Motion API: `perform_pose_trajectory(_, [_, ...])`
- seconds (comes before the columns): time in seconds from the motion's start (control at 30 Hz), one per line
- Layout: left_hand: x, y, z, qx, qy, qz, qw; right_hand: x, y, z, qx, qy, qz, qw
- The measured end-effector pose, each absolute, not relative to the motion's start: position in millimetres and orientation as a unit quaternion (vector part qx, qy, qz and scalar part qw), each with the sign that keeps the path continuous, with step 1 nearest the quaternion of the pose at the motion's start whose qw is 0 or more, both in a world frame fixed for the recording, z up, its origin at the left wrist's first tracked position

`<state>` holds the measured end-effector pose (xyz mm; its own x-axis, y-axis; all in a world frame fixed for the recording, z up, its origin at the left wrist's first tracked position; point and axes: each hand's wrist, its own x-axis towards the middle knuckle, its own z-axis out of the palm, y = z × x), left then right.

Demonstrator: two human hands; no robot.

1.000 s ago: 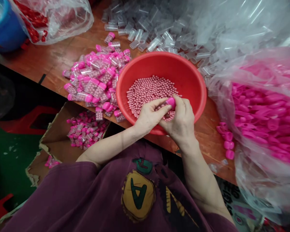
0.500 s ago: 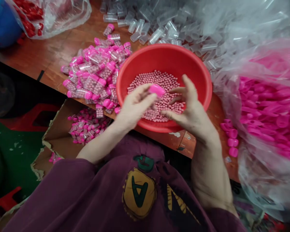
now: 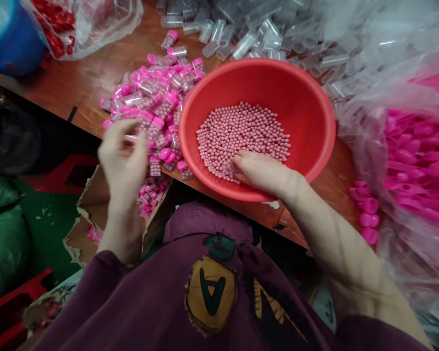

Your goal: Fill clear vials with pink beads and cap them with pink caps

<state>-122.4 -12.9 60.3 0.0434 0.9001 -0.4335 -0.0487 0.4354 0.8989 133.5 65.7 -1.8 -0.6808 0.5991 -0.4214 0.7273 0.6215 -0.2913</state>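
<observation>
My left hand point(image 3: 124, 153), smeared by motion, is over the near left side of a pile of small clear containers point(image 3: 155, 105) with pink caps and pink beads inside. Its thumb and curved fingers look apart, with pink showing in the gap; I make out nothing held. My right hand point(image 3: 259, 170) reaches into the red bowl point(image 3: 303, 97), fingers bent together and tips sunk among loose pink beads point(image 3: 237, 131). What its fingertips pinch is hidden.
Clear plastic tubes point(image 3: 249, 39) lie heaped behind the bowl. At right are a bag of pink plastic parts point(image 3: 420, 165) and several loose pink caps point(image 3: 369, 219). Below the table edge, a cardboard box point(image 3: 95, 195) holds more filled containers. A blue tub point(image 3: 14, 44) stands far left.
My left hand has moved left from the bowl to the container pile; the pink-capped piece it held no longer shows in it. My right hand has lowered into the beads, its fingers drawn together.
</observation>
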Motion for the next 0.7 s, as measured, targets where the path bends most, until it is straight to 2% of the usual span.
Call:
perform_pose_trajectory(0.1, [-86.0,-1.1,44.1,0.380,0.540,0.406,0.632,154.6,66.8,-1.1,0.397,0.869,-0.294,-0.037])
perform_pose_trajectory(0.17, [-61.8,6.0,27.6,0.393,0.506,0.410,0.649,171.7,62.2,0.6,0.406,0.814,-0.377,-0.173])
perform_pose_trajectory(0.23, [-39.7,13.5,11.5,0.406,0.476,0.409,0.664,181.9,53.7,-0.8,0.405,0.745,-0.454,-0.273])
perform_pose_trajectory(0.33, [-16.3,25.6,-4.1,0.421,0.437,0.427,0.671,183.6,41.5,-9.5,0.421,0.690,-0.466,-0.359])
perform_pose_trajectory(0.43, [-11.4,43.6,-5.9,0.488,0.425,0.422,0.635,182.6,34.7,-14.9,0.435,0.700,-0.417,-0.383])
perform_pose_trajectory(0.5, [-18.8,61.6,-1.2,0.589,0.453,0.366,0.560,187.7,29.9,-12.8,0.439,0.724,-0.363,-0.389])
perform_pose_trajectory(0.57, [-31.4,82.6,4.8,0.714,0.497,0.259,0.421,200.8,21.9,-9.9,0.462,0.735,-0.278,-0.412])
perform_pose_trajectory(0.63, [-43.8,101.7,8.8,0.811,0.523,0.102,0.240,223.8,10.0,-12.1,0.510,0.709,-0.181,-0.452])
perform_pose_trajectory(0.7, [-49.9,114.5,8.5,0.848,0.515,-0.064,0.110,257.3,-5.7,-22.2,0.570,0.664,-0.099,-0.473])
